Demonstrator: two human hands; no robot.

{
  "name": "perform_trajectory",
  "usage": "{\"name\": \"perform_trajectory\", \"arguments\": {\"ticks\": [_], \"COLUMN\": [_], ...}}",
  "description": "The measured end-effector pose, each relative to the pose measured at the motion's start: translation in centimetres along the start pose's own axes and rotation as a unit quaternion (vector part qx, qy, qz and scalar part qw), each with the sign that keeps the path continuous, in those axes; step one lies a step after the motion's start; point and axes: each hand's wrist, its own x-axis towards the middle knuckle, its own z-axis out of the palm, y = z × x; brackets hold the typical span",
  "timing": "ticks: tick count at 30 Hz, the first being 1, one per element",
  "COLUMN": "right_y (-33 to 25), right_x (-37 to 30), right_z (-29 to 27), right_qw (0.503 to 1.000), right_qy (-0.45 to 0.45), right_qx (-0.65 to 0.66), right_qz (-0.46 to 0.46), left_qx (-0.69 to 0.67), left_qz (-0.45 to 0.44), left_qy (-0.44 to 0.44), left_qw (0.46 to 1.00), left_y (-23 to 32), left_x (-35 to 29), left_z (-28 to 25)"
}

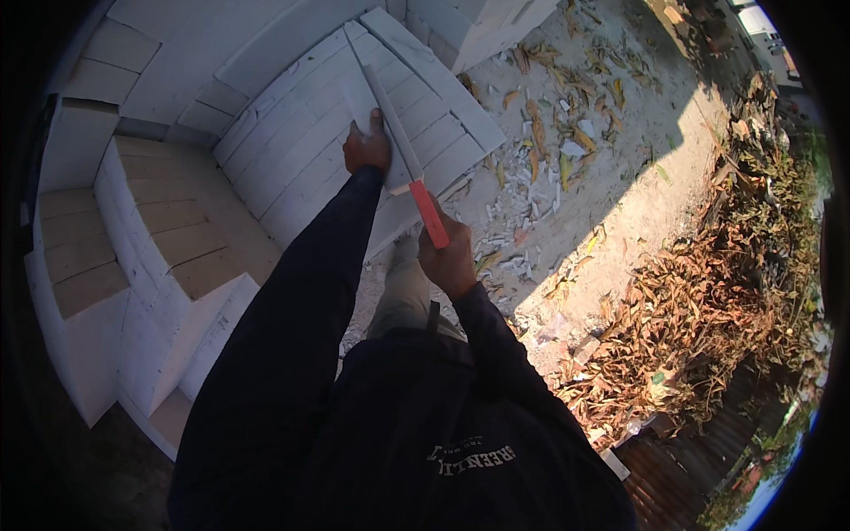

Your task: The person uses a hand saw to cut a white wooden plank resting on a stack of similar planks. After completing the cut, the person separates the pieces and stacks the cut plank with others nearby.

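My right hand [448,258] is wrapped round the red handle of a long, straight, saw-like tool [392,115]. Its narrow pale blade slants up and away to the left over a stack of white blocks [297,150]. Just left of the blade, my left hand [367,149] grips a thin white block [358,96] lying on top of the stack, thumb along the blade side. Some of the left fingers are hidden, and whether the blade's edge has teeth is too small to tell.
More white blocks [208,239] are stacked in steps at the left. White chips [531,208] and scattered leaves lie on the dusty ground to the right. A heap of dry brown leaves [691,301] sits beyond, beside a rusty corrugated sheet [682,465].
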Motion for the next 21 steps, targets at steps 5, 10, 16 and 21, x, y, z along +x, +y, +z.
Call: {"name": "perform_trajectory", "arguments": {"ticks": [5, 10, 16, 21], "right_y": [-0.6, -0.1, -0.6, -1.0], "right_x": [-2.5, -2.8, 0.9, -4.7], "right_z": [-0.9, -1.1, 0.0, -1.7], "right_qw": [0.998, 1.000, 0.998, 0.999], "right_qy": [-0.015, -0.007, -0.020, -0.013], "right_qx": [0.003, -0.014, -0.061, -0.029], "right_qz": [0.054, 0.017, 0.017, 0.038], "left_qx": [-0.005, -0.020, -0.020, -0.017], "left_qz": [0.001, 0.014, 0.021, -0.004], "left_qy": [0.007, 0.011, 0.013, -0.013], "left_qw": [1.000, 1.000, 1.000, 1.000], "left_y": [-1.0, -1.0, -1.1, -0.7], "left_x": [0.7, 0.3, 0.5, 0.5], "left_z": [0.7, 1.0, 1.2, 0.2]}}
